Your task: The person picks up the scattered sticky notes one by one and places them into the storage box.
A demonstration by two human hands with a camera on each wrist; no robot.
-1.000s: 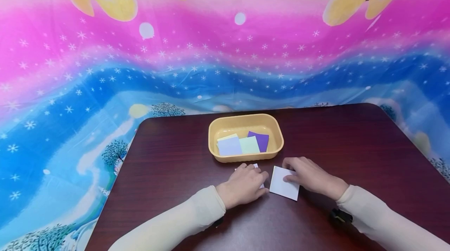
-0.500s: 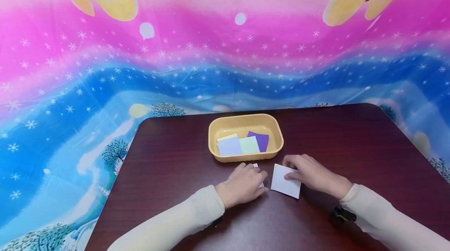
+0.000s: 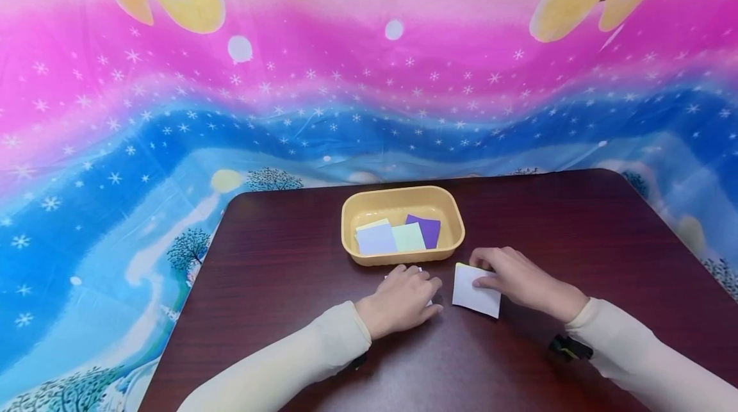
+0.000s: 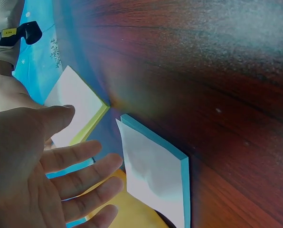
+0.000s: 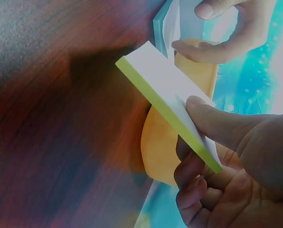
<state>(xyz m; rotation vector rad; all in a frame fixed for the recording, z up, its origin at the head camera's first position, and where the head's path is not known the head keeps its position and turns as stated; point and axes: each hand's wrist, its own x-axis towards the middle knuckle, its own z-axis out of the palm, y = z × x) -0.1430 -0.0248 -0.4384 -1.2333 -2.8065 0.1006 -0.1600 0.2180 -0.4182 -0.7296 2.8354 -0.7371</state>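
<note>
My right hand (image 3: 521, 279) pinches a square pad of sticky notes (image 3: 477, 293) between thumb and fingers. Its top face is white, and the right wrist view shows a thick yellow-green edge on the same sticky note pad (image 5: 166, 99). The pad is tilted and off the table. Over a second sticky note pad (image 4: 153, 164), white on top with blue edges, my left hand (image 3: 400, 303) hovers with fingers extended and slightly spread. That second pad lies on the table, mostly hidden under the left hand in the head view.
A yellow plastic tray (image 3: 403, 260) stands just beyond both hands. In it lie several paper squares: a lavender one (image 3: 377, 239), a pale green one (image 3: 409, 238) and a purple one (image 3: 429, 231). A patterned cloth (image 3: 369, 79) hangs behind the dark wooden table (image 3: 277, 271).
My right hand has lifted the yellow-edged sticky note pad and drawn it slightly right and away from the left hand. The left hand has hardly moved.
</note>
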